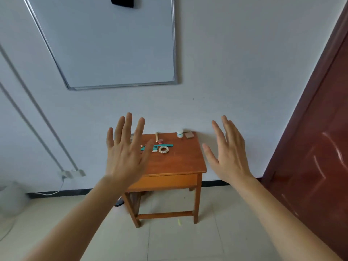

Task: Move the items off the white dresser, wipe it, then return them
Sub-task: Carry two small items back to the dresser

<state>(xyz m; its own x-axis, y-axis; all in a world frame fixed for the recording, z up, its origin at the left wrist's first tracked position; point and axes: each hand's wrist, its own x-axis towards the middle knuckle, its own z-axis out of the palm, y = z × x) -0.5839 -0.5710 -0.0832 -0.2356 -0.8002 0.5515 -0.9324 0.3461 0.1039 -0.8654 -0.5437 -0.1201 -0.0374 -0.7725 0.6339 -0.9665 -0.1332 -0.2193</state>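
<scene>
left hand [124, 159] and right hand [230, 157] raised before table [180, 161], each grip spread, empty. comb [167, 145], ring [165, 152], jar [180, 133] on table's far half. clearing looks unstarted; next move likely needs a reach and a pinch.

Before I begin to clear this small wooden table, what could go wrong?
The white jar stands upright at the back edge of the wooden table beside a tan block; a careless reach might tip it.
The teal comb, the pale ring and other small pieces lie close together, partly behind your left hand; one could be missed or knocked to the floor.
Your right hand is empty too, and no cloth is in view.
</scene>
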